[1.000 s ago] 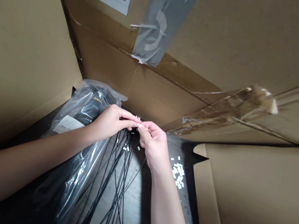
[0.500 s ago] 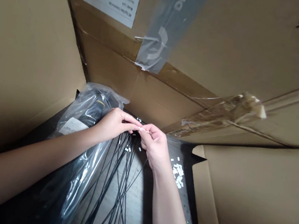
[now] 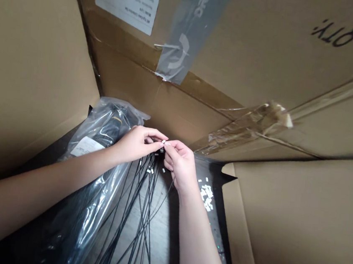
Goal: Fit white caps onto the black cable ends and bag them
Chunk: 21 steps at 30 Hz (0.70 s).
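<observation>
My left hand (image 3: pixel 139 144) reaches in from the left, its thumb and forefinger pinching a small white tag (image 3: pixel 163 141). My right hand (image 3: pixel 180 162) meets it there, thumb and forefinger closed at the same tag. A thin black cable (image 3: pixel 166 197) runs out from beneath my right hand; its end at the fingertips is hidden. Below both hands a loose bundle of black cables (image 3: pixel 119 226) spreads toward me over the grey surface. Several white tags (image 3: pixel 150 171) lie at the far ends of these cables.
A clear plastic bag (image 3: pixel 93 207) of black cables with a paper label (image 3: pixel 87 146) lies to the left. More white tags (image 3: pixel 206 197) are heaped at right. Cardboard walls (image 3: pixel 40 50) stand left and behind; a cardboard flap (image 3: pixel 296 220) is at right.
The view has turned slightly to the right. My fingertips have shifted a little, and the white tag between them shows more plainly. Both hands remain together.
</observation>
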Motion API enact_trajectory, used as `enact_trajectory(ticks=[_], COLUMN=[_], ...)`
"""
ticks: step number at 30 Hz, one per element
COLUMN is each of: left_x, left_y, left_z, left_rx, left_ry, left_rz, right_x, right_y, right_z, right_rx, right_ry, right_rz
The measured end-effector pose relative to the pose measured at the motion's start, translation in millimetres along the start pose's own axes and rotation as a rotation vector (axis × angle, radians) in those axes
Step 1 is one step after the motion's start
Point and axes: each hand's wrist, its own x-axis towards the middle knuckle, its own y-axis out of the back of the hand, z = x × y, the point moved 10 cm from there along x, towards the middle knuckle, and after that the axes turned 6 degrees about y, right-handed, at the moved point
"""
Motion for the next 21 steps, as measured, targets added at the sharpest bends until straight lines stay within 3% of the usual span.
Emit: enact_trajectory(ticks=[8,15,21], left_x=[3,2,3], left_y=[6.6,10.1,12.0], left_z=[-3,1,1], left_rx=[0.012,-0.024,-0.101], left_ry=[-0.023,-0.014,0.021], left_rz=[0.039,0.084,0.101], right_x=[1,2,1], right_y=[-4,-13,-24], right_z=[0,-3,6], right_rx=[0.009,-0.161,-0.176], right_ry=[0.011,0.079,0.002], right_rz=[-0.045,-0.139,-0.234])
